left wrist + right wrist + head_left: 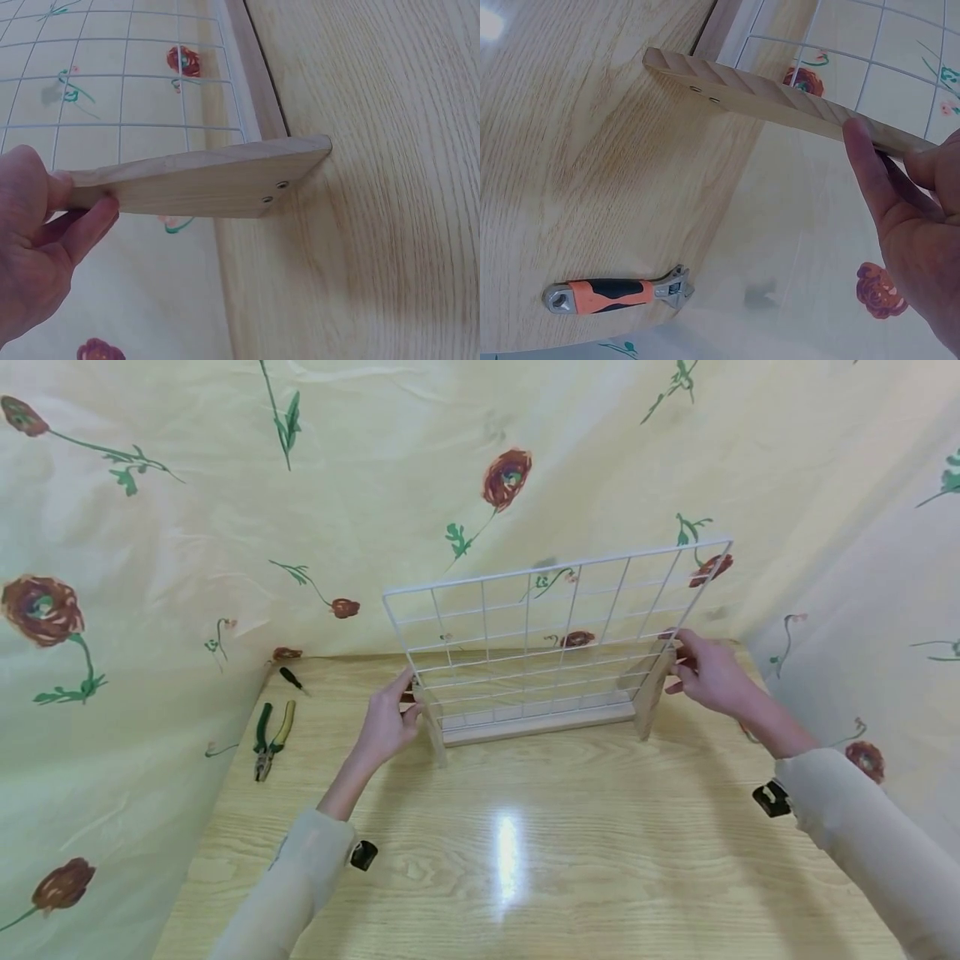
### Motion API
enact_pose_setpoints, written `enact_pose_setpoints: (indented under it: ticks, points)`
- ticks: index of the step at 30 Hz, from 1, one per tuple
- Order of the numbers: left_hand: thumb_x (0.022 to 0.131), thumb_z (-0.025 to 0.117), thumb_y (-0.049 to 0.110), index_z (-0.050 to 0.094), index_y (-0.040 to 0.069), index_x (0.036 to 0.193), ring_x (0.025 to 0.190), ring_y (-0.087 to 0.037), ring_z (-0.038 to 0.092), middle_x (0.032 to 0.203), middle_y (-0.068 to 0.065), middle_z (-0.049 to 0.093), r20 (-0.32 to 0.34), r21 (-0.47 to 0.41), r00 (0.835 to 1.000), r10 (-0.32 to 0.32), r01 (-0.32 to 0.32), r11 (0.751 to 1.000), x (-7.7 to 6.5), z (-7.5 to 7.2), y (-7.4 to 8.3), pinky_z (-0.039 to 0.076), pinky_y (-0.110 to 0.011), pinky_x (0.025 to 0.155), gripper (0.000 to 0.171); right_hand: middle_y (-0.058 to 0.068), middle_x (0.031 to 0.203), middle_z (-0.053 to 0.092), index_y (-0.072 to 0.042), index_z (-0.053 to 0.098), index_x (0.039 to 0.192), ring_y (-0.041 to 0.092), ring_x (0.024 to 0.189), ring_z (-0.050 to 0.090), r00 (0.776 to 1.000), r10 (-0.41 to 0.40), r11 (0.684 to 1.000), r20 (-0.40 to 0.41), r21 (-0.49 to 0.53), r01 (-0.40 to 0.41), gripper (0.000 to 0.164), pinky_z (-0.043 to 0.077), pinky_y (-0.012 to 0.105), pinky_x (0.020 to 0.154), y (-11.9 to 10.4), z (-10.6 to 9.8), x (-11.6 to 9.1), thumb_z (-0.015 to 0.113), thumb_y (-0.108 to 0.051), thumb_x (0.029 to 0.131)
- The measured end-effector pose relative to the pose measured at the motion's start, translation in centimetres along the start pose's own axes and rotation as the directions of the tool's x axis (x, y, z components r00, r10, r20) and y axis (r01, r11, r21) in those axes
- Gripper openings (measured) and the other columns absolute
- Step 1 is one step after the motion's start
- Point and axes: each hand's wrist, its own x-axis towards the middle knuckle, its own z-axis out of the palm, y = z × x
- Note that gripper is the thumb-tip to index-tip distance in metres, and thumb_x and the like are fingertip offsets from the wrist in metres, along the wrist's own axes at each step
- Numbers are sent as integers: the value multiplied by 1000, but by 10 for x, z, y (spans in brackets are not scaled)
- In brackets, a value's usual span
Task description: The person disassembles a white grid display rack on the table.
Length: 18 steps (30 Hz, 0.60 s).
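Note:
A wooden rack with a white wire grid (482,580) stands on the table, the grid rising between two wooden side panels. A wooden crossbar (540,725) joins the panels low down. My left hand (387,720) pinches the upper end of the left side panel (195,187), thumb on one face and fingers on the other. On the opposite side, my right hand (712,675) holds the upper end of the right side panel (780,105) between thumb and fingers. Two screw heads (282,184) show on the left panel's outer face, and two more screw heads (696,89) on the right's.
Pliers (264,763) with green and yellow handles lie at the table's left, a small black screwdriver (291,677) behind them. To the right of the rack lies an adjustable wrench (611,295) with an orange and black handle. Flowered cloth (420,485) hangs behind the table (600,827) and along both sides.

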Motion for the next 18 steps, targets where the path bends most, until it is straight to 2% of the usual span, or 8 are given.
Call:
enact_pose_setpoints:
  ticks: [6, 11, 18]
  points:
    - [84, 64, -20, 58, -3, 117, 99, -41, 68, 105, -22, 67, 4, -45, 1000, 0, 0, 999, -5, 0, -2, 62, -40, 81, 38, 49, 119, 50, 12, 39, 133, 62, 99, 58, 999, 11, 998, 48, 65, -14, 40, 64, 33, 63, -1, -1, -6, 46, 20, 94]
    - [84, 63, -22, 56, -5, 120, 103, -43, 66, 109, -27, 65, 14, -93, 1000, -7, 8, 996, -8, 0, -1, 61, -40, 82, 40, 50, 126, 44, 13, 36, 136, 66, 103, 54, 998, 16, 998, 60, 67, -20, 42, 64, 37, 65, -1, -2, -8, 47, 18, 96]
    - [84, 65, -21, 54, -1, 121, 106, -42, 65, 107, -23, 65, 18, -76, 1000, -17, 19, 997, -13, 0, -1, 61, -41, 81, 43, 47, 128, 43, 11, 32, 137, 65, 103, 54, 995, 44, 991, 87, 126, -55, 44, 64, 39, 63, -1, -2, -10, 47, 18, 96]
